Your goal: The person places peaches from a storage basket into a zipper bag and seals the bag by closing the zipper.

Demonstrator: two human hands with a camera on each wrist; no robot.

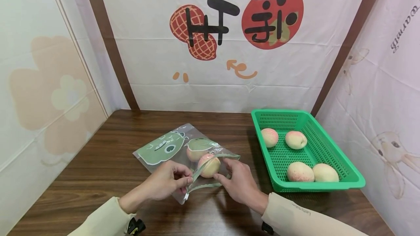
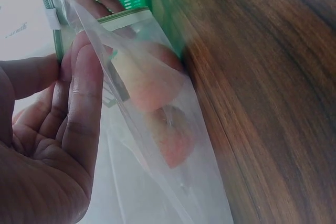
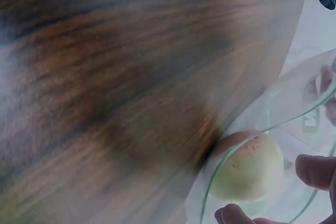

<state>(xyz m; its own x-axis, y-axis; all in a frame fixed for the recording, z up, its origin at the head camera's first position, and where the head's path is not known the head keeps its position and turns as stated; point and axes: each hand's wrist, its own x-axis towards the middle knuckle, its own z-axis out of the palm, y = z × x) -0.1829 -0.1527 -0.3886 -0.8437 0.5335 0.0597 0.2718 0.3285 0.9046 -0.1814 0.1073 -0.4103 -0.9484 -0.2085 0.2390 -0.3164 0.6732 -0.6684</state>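
Note:
A clear zip bag (image 1: 160,150) with green cartoon print lies on the table, its mouth spread toward the right hand. Two peaches are inside: one peach (image 1: 212,167) just within the mouth, the other peach (image 1: 194,155) deeper under the printed film. With thumb and fingertips, my left hand (image 1: 165,182) pinches the bag's rim close to the white slider (image 2: 52,18). My right hand (image 1: 242,182) is at the mouth, thumb and fingers apart beside the nearer peach. In the right wrist view, that peach (image 3: 249,169) sits beyond the fingertips, behind the green zip line.
On the right stands a green perforated basket (image 1: 352,182) with several peaches (image 1: 296,140) in it. The wooden table (image 1: 108,156) meets a printed cloth wall (image 1: 157,97) at the back, with more cloth at both sides.

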